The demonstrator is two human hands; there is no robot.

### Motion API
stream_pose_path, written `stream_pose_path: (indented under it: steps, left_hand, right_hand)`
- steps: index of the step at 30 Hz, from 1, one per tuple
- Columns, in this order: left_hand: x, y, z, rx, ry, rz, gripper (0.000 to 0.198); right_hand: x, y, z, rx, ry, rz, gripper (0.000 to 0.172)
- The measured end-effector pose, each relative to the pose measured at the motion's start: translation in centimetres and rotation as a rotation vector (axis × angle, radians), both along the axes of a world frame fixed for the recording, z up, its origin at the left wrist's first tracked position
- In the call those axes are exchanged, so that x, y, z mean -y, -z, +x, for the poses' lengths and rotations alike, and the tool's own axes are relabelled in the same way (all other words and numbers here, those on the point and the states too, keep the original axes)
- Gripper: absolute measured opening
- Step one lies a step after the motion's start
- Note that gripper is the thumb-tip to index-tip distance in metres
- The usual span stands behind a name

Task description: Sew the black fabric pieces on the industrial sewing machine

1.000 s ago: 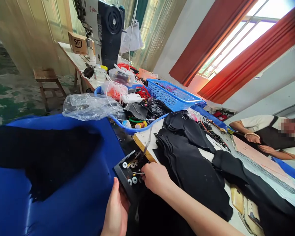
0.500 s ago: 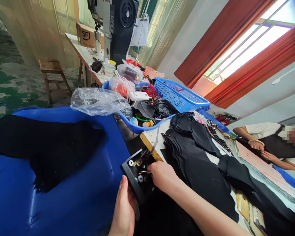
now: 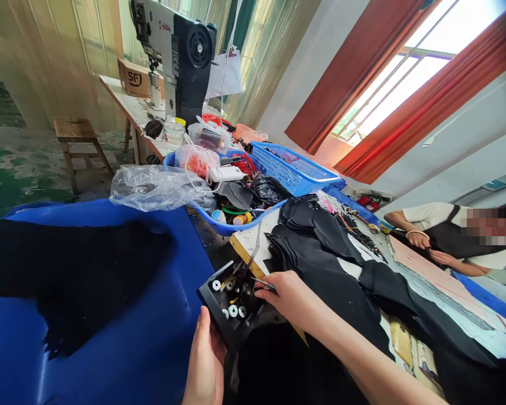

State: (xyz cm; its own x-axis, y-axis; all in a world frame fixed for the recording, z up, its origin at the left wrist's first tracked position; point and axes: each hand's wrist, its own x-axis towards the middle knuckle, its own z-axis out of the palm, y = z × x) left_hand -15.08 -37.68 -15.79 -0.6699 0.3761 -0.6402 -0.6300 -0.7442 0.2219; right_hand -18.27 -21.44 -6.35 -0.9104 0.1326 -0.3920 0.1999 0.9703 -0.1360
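My left hand [image 3: 204, 357] grips the near left side of a small black drawer [image 3: 219, 320], thumb along its edge and the other fingers mostly hidden below. Inside lie several white bobbins [image 3: 233, 311] among small metal parts too jumbled to name. Over the drawer's right side, my right hand [image 3: 282, 289] pinches a thin metal tool [image 3: 264, 283], its tip pointing left above the contents; its exact kind is unclear. Just beyond the hand is the worktable's corner [image 3: 247, 244], with stacked black fabric pieces [image 3: 320, 270] lying on the table.
At left, black cloth [image 3: 88, 275] lies on a blue plastic surface [image 3: 152, 337]. Ahead are a cluttered blue basin [image 3: 223, 228], a blue basket [image 3: 278, 169] and a sewing machine [image 3: 185, 62]. A wooden stool [image 3: 73, 129] stands far left. Another person [image 3: 442, 230] works at right.
The thin tool in my right hand has come up out of the drawer's contents and shows more of its length. The drawer and my left hand sit slightly lower left; the whole view has shifted.
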Motion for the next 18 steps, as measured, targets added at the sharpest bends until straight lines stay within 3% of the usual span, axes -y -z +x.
stream_pose_path:
  steps: [2,5,9,13,18]
  left_hand:
    - [-0.4,0.0,0.0,-0.013,0.011,-0.021,0.047]
    - [-1.5,0.3,-0.2,-0.084,0.044,-0.077,0.046]
    - [-4.1,1.4,-1.6,-0.176,0.115,-0.143,0.045]
    - [-7.3,2.1,-3.8,-0.256,0.262,-0.231,0.045]
    - [-9.0,1.2,-5.1,-0.355,0.419,-0.394,0.046]
  right_hand:
    - [-1.0,-1.1,1.6,-0.088,0.172,-0.259,0.026]
    - [-2.0,-1.8,4.3,-0.201,0.489,-0.816,0.039]
    - [-2.8,-1.7,8.0,-0.303,0.686,-1.374,0.047]
    - [-3.9,-2.0,11.5,-0.378,0.717,-1.650,0.040]
    - [-6.1,-2.4,16.6,-0.512,0.693,-1.765,0.040]
